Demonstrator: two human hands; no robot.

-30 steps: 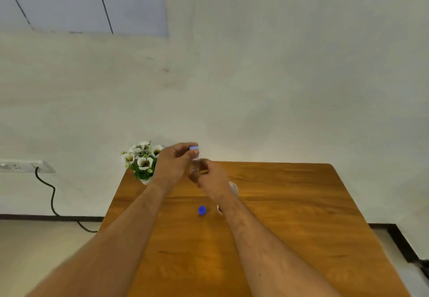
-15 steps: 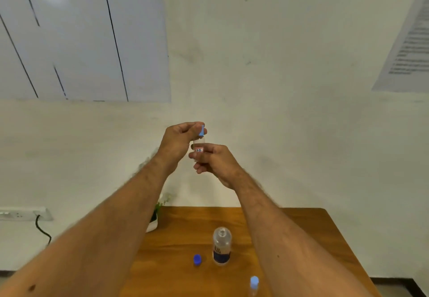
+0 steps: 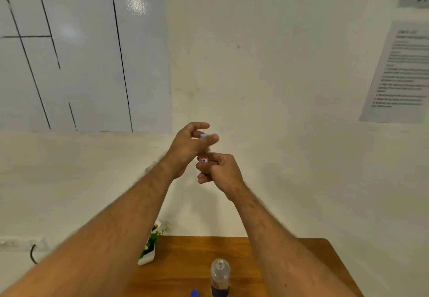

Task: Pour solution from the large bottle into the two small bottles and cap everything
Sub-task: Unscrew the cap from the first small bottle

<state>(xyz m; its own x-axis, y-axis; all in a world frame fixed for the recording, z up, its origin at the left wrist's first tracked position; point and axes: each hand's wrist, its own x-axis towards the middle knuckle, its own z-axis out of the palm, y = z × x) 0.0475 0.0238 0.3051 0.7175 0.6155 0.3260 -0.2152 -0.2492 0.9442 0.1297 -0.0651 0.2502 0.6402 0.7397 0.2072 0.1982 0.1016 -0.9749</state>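
Raised in front of the wall, my right hand (image 3: 220,170) grips a small bottle (image 3: 203,159) with a red-bordered label. Just above it, my left hand (image 3: 190,144) pinches the light blue cap (image 3: 203,136) on top of that bottle between thumb and fingers. The large clear bottle (image 3: 219,277) stands uncapped on the wooden table (image 3: 183,262) below, between my forearms. Its dark blue cap (image 3: 194,293) lies on the table just left of it, cut by the bottom edge. The other small bottle is out of view.
A small white pot with flowers (image 3: 148,249) stands at the table's back left corner, partly behind my left forearm. A whiteboard (image 3: 81,50) and a printed sheet (image 3: 399,71) hang on the wall. A socket with a cable (image 3: 23,245) is low on the left.
The view has tilted upward, so the table has dropped low in the frame. Both hands stay together on the small bottle and cap; my left fingers have shifted around the cap.
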